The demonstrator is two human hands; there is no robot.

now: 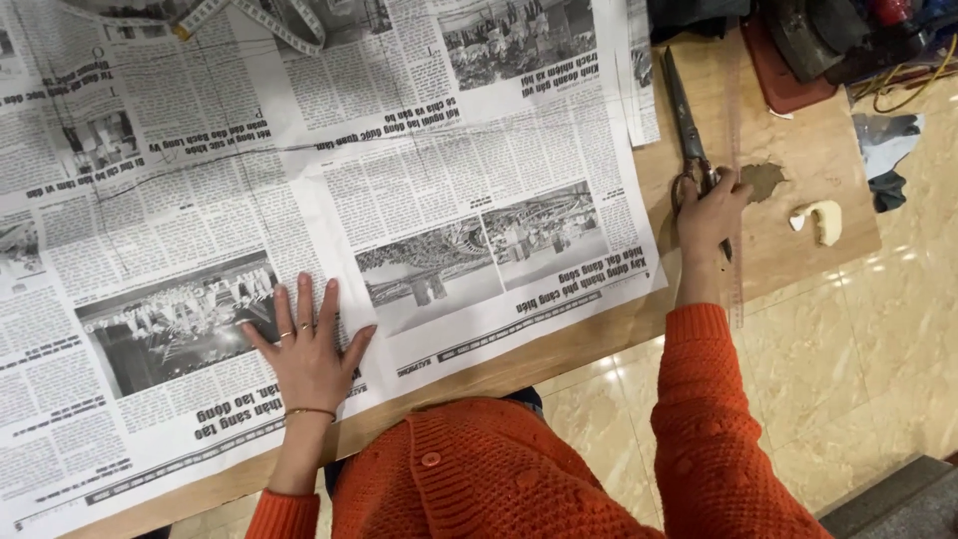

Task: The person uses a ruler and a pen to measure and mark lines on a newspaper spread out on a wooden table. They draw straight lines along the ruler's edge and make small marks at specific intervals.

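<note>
Scissors (691, 150) are lying on the wooden board (798, 250) just right of the spread newspaper (399, 180), and the right hand (711, 215) is closing its fingers around their handles, apparently picking them up. The left hand (307, 354) is pressing flat on the paper, fingers spread wide. Lifting calls for clearing the clear ruler (736, 200) alongside; a measuring tape (269, 20) is lying across the paper's top.

The newspaper (329, 180) covers the worktop (788, 240) left and centre. Bare wood lies open at the right, broken by scissors (689, 140), a clear ruler (736, 200) and pale chalk (824, 220). Tools (828, 35) crowd the far right corner.
</note>
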